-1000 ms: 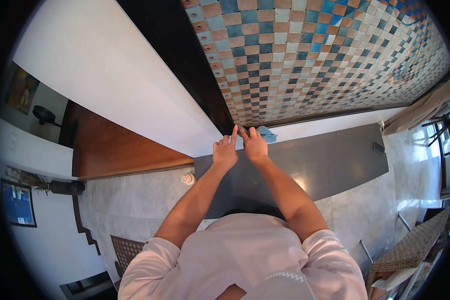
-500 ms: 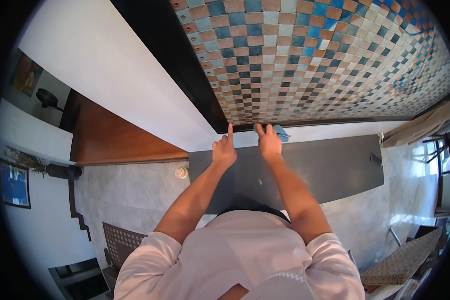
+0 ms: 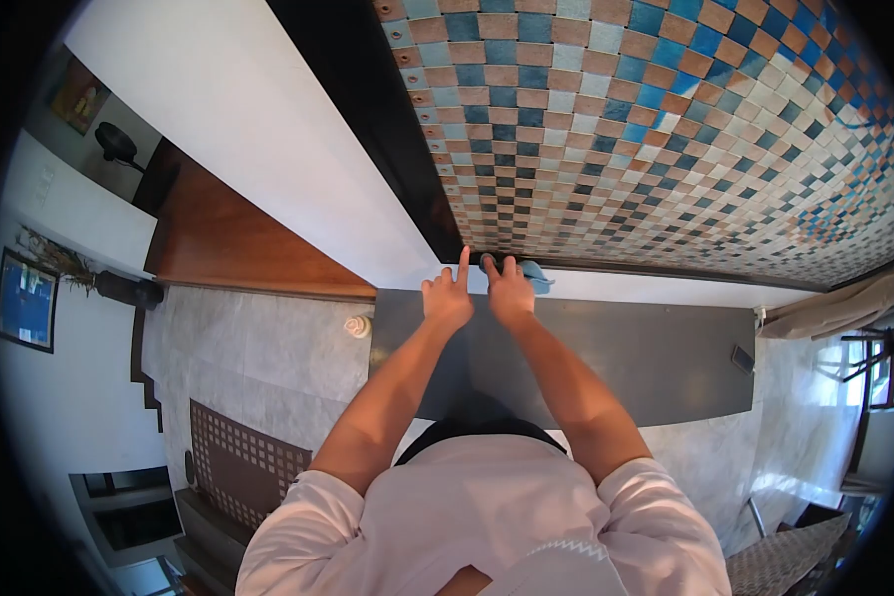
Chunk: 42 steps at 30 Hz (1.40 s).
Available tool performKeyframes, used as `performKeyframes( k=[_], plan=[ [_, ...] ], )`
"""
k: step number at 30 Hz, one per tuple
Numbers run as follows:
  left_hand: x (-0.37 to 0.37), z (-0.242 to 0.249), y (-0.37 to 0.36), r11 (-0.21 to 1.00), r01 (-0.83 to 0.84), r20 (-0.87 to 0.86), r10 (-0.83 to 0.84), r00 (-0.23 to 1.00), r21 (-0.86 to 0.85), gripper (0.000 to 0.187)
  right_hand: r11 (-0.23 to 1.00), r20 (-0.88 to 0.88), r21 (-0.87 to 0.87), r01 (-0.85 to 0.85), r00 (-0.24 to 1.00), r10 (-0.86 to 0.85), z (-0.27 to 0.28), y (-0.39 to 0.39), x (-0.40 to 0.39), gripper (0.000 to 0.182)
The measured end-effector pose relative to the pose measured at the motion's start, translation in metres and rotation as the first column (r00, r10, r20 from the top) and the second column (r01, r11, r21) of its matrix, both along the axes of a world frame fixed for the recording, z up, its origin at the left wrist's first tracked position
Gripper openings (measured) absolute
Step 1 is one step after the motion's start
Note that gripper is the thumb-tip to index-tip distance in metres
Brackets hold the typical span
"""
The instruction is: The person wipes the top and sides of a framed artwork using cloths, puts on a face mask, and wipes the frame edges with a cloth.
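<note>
A large panel of woven blue, tan and grey squares (image 3: 566,129) hangs in a black frame (image 3: 368,109) on the white wall. At the frame's lower left corner, my left hand (image 3: 447,298) has its index finger stretched out to the lower edge, with the other fingers curled and nothing seen in them. Just right of it, my right hand (image 3: 510,293) presses a light blue cloth (image 3: 536,278) against the frame's bottom edge. Part of the cloth is hidden under the fingers.
Below the frame is a dark grey surface (image 3: 616,348) with a phone (image 3: 742,359) at its right end. A cream-coloured object (image 3: 358,326) stands left of it. A wicker item (image 3: 790,556) is at the lower right, curtains (image 3: 815,316) at the right.
My right hand and the cloth have moved left along the frame's bottom edge, closer to my left hand. The camera view has tilted slightly.
</note>
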<state>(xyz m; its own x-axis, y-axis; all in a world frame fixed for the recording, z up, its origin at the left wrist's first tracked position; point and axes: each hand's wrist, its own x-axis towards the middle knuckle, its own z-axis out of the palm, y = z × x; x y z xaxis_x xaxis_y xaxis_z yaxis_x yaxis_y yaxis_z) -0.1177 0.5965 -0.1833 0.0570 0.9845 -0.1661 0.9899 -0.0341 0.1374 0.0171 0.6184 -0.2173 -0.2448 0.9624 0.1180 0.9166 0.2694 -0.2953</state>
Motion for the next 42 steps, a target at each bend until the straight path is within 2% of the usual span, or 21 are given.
performKeyframes(
  k=[2,5,8,14,17,20,23,26,29,32,35,38,41,42],
  plan=[
    [0.003,0.001,0.000,1.000,-0.017,0.017,0.018,1.000,-0.017,0.092,1.000,-0.010,0.006,-0.002,1.000,0.002,0.004,0.001,-0.006,0.053],
    [0.001,-0.009,0.002,0.995,0.016,0.045,-0.021,0.999,0.097,0.092,0.998,-0.018,-0.056,0.022,1.000,-0.023,0.008,0.002,-0.012,0.052],
    [0.004,-0.010,0.004,0.999,0.005,0.052,-0.006,0.999,0.035,0.092,0.998,-0.011,-0.046,0.041,0.999,-0.041,0.010,0.001,-0.012,0.052],
    [0.002,-0.011,0.001,0.998,-0.004,0.059,0.000,0.998,0.058,0.089,0.994,-0.054,-0.085,0.069,0.996,-0.073,0.014,-0.001,-0.017,0.052],
    [0.002,-0.016,-0.003,0.979,-0.016,0.034,0.009,0.999,0.201,0.088,0.995,-0.078,-0.077,0.070,0.994,-0.076,0.014,-0.002,-0.018,0.052],
    [0.004,-0.012,-0.001,0.991,-0.040,0.043,0.035,0.998,0.125,0.088,0.992,-0.048,-0.106,0.067,0.996,-0.073,0.015,-0.001,-0.020,0.057],
    [0.006,-0.005,0.002,0.998,-0.043,0.115,0.039,0.993,0.034,0.088,0.994,-0.092,-0.089,0.068,0.993,-0.076,0.024,-0.005,-0.021,0.052],
    [0.003,-0.012,0.007,0.999,0.014,0.219,-0.023,0.976,0.042,0.090,0.994,-0.072,-0.076,0.077,0.994,-0.083,0.024,-0.004,-0.021,0.052],
    [0.003,-0.007,0.008,1.000,0.026,0.091,-0.025,0.996,-0.005,0.093,0.994,-0.061,-0.074,0.082,0.994,-0.087,0.022,-0.004,-0.015,0.051],
    [0.006,-0.011,0.010,1.000,0.010,0.085,-0.011,0.996,0.010,0.093,0.995,-0.043,-0.042,0.090,0.995,-0.092,0.015,-0.003,0.002,0.051],
    [0.017,-0.011,0.012,0.995,-0.070,0.204,0.084,0.975,-0.077,0.093,0.982,-0.050,0.003,0.191,0.980,-0.190,0.011,-0.008,0.030,0.047],
    [0.032,-0.013,0.013,0.975,-0.184,0.226,0.209,0.952,-0.126,0.094,0.968,-0.112,0.036,0.248,0.964,-0.243,0.005,-0.012,0.076,0.044],
    [0.059,-0.009,0.011,0.923,-0.363,0.288,0.384,0.877,-0.126,0.094,0.944,-0.138,0.004,0.329,0.936,-0.325,0.009,-0.016,0.125,0.044],
    [0.072,-0.008,0.009,0.894,-0.421,0.372,0.448,0.813,-0.156,0.093,0.933,-0.145,-0.015,0.360,0.922,-0.358,0.011,-0.017,0.138,0.044]
  ],
)
